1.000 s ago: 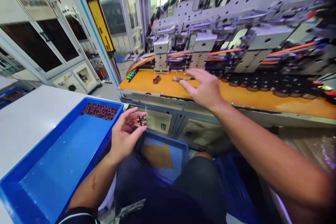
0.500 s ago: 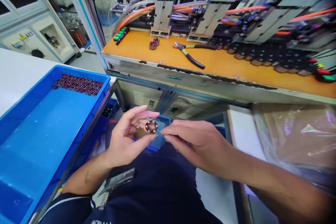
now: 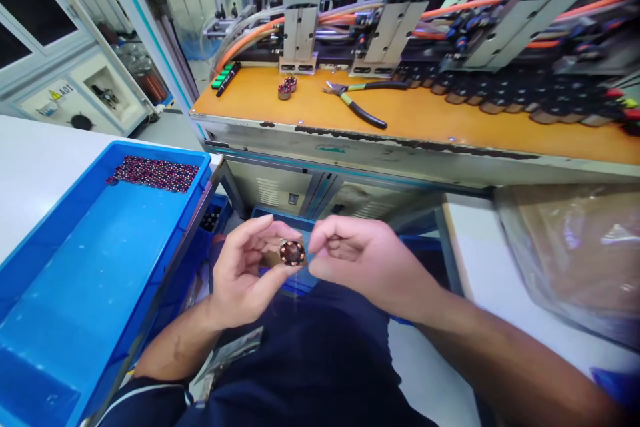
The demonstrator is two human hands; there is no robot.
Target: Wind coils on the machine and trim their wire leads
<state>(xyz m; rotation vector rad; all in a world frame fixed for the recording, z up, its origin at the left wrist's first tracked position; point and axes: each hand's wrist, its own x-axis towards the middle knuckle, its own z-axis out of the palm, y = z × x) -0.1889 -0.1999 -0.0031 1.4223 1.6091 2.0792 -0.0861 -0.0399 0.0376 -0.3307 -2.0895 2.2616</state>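
- The left hand (image 3: 245,277) grasps a ring (image 3: 293,260), pinched by its edge between the thumb below and the fingers above.
- The ring is held up over the person's lap, between the 2 hands, its open face turned towards the camera; copper-coloured segments show around its dark middle.
- The right hand (image 3: 367,267) is just beside the ring, fingers curled and thumb drawn in towards them; I cannot tell whether its fingertips hold anything or touch the ring.
- To the left, a blue tray (image 3: 120,267) lies on a white table (image 3: 30,173); a pile (image 3: 155,173) of small dark red parts fills its far end, and the near part is bare.
- Beneath the hands, partly hidden by them, is a 2nd tray (image 3: 283,217), also blue.
- Ahead is an orange bench (image 3: 420,113). On it 2 bench rings (image 3: 287,88) sit side by side, near the pliers (image 3: 347,91), which lie with their 2 handles spread apart.
- At the bench's left end, a black marker (image 3: 228,82) lies against some green pieces (image 3: 220,80).
- Towards its right end are rows of black parts (image 3: 495,97).
- Behind stands a machine (image 3: 300,33) with orange hoses (image 3: 253,33).
- On the right, a clear bag (image 3: 565,247) covers something brown.
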